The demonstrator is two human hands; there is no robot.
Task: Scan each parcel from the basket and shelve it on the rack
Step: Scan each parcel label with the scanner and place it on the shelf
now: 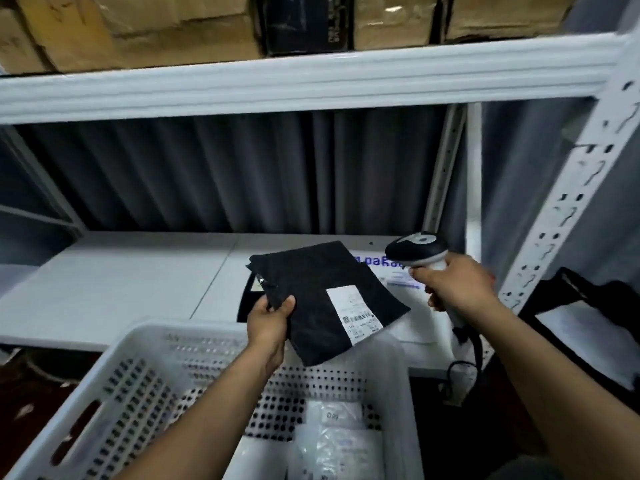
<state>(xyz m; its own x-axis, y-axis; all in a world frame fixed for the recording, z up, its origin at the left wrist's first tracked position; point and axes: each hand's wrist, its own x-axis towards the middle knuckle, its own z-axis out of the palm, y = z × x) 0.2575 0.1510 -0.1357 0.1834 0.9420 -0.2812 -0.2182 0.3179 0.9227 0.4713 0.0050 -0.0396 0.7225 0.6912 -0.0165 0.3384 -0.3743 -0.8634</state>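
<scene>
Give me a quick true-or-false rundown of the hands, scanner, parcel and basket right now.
1. The left hand holds the black parcel by its left edge. True.
2. The right hand is empty. False: it grips the scanner.
3. The parcel's white label faces up towards the camera. True.
4. The white basket has nothing in it. False: pale parcels lie inside.
5. Cardboard boxes sit on the upper shelf. True.
</scene>
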